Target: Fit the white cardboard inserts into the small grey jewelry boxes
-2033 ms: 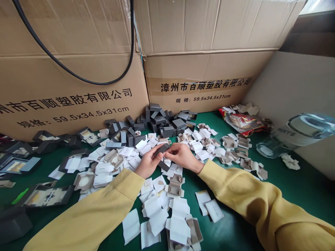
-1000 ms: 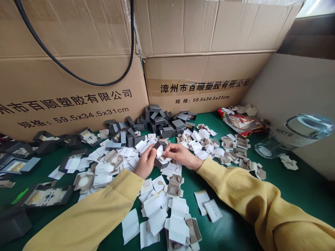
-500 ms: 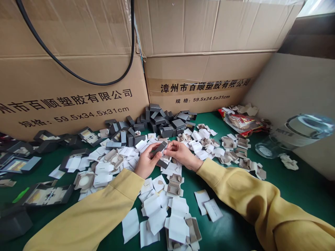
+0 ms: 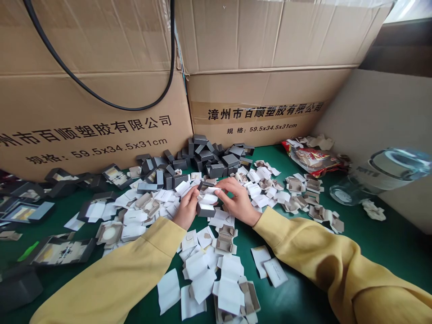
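Note:
My left hand (image 4: 186,208) grips a small open grey box (image 4: 206,209) at its left side, above the green table (image 4: 388,252). My right hand (image 4: 238,198) reaches over the box from the right, its fingertips on a white card insert (image 4: 209,198) that sits in the box's opening. The box's grey lid (image 4: 204,184) stands up behind the insert. Both arms wear yellow sleeves. White cards and brown card inserts (image 4: 225,240) lie scattered all around and under my hands.
A pile of closed grey boxes (image 4: 209,157) lies against two big cardboard cartons (image 4: 256,103) at the back. Larger open dark boxes (image 4: 57,249) lie at the left. A clear jar (image 4: 378,175) lies on its side at the right, near a red snack packet (image 4: 312,157).
The grey box was tilted between my fingertips; now it sits lower and level in my left hand, lid open, and my right hand has come over it onto the white insert.

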Action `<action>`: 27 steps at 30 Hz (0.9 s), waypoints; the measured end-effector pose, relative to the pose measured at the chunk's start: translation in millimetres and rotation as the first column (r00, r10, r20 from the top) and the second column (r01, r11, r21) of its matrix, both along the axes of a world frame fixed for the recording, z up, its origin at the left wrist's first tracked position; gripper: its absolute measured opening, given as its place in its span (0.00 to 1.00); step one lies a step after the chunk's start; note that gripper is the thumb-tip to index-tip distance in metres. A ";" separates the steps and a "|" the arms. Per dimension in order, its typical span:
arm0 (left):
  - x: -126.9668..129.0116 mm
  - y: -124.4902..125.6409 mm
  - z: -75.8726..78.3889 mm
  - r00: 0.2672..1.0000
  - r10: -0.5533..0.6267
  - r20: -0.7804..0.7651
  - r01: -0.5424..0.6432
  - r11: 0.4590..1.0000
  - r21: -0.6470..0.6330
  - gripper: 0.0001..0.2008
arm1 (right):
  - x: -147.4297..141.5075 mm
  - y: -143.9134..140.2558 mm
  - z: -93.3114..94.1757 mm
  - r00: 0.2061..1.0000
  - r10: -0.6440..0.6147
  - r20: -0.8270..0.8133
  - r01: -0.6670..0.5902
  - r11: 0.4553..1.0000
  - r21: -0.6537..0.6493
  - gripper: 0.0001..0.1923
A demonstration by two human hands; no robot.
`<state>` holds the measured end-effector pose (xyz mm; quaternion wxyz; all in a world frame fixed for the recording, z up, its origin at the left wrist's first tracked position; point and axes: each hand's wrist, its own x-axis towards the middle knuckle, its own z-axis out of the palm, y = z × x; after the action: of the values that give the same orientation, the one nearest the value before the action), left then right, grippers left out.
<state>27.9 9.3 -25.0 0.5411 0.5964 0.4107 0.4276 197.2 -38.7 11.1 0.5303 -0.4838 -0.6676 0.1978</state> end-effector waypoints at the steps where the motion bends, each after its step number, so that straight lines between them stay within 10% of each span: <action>1: 0.0 0.1 -0.4 1.000 -0.003 -0.003 0.003 1.000 0.006 0.28 | 1.0 -0.2 0.6 0.999 -0.013 0.040 0.011 0.999 0.042 0.12; 27: -2.6 -2.8 4.7 0.984 -0.101 -0.146 0.098 0.995 -0.023 0.30 | 1.0 0.8 -6.5 0.986 -0.045 0.159 0.029 0.995 0.100 0.08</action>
<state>25.3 6.6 -20.3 0.5348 0.6417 0.4225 0.3517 198.2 -37.9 4.7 0.5011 -0.4841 -0.7080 0.1154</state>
